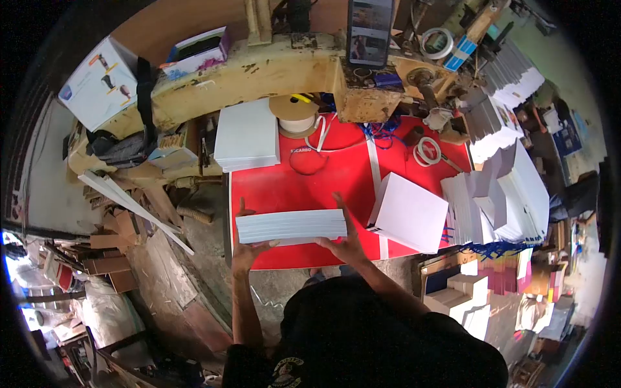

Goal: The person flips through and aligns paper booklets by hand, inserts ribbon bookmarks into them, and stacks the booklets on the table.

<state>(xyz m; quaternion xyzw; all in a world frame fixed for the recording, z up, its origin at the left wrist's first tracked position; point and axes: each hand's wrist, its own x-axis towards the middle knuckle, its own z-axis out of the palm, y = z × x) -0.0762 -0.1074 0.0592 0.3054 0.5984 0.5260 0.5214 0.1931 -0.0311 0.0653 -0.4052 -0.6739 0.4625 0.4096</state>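
Observation:
A stack of several thin, pale paper blocks [291, 226] is held over the near part of the red table top [310, 184], its layered edges facing up. My left hand [246, 251] grips its left end, thumb on the near side and a finger on the far side. My right hand [346, 242] clasps the right end in the same way. Right of my right hand stands a larger white paper stack [412, 212], turned at an angle. Another white stack [247, 132] lies at the table's back left corner.
A spool of white tape [294, 116] and loose blue cords [385, 132] lie at the back. A phone [370, 32] stands on the yellowish machine frame [284, 71]. Folded paper bundles [511, 194] crowd the right side. Long white strips [132, 207] lean at left.

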